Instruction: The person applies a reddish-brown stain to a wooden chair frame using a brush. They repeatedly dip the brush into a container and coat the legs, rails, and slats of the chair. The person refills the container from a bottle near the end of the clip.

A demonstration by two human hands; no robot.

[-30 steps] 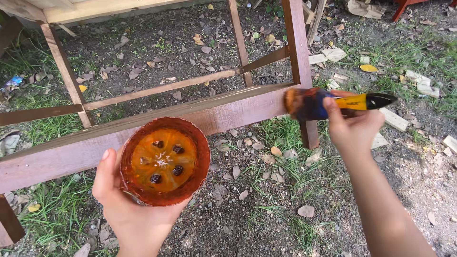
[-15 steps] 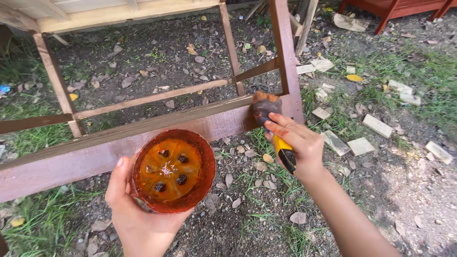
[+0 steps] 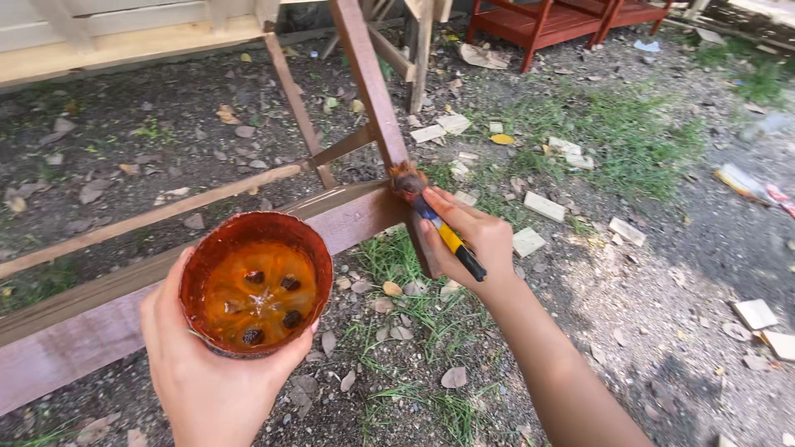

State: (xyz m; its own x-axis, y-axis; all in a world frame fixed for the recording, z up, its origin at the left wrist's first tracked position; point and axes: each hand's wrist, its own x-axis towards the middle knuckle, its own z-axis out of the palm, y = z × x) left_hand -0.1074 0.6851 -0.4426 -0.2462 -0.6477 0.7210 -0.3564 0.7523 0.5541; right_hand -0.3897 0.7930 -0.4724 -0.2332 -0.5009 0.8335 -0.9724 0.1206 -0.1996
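Daylight was bright and fairly even, sun coming from the upper right. The gravel (image 3: pixel 662 273) on the right looked washed out, nearly overexposed. Soft shadows lay under the wooden frame (image 3: pixel 364 83). Wet glare showed on the liquid in the cup (image 3: pixel 257 285). Centre was sharp; the far right edge went blurry, with slight wide-angle stretch toward the corners.

Red wooden bench (image 3: pixel 571 21), scattered wood offcuts (image 3: pixel 544 206)
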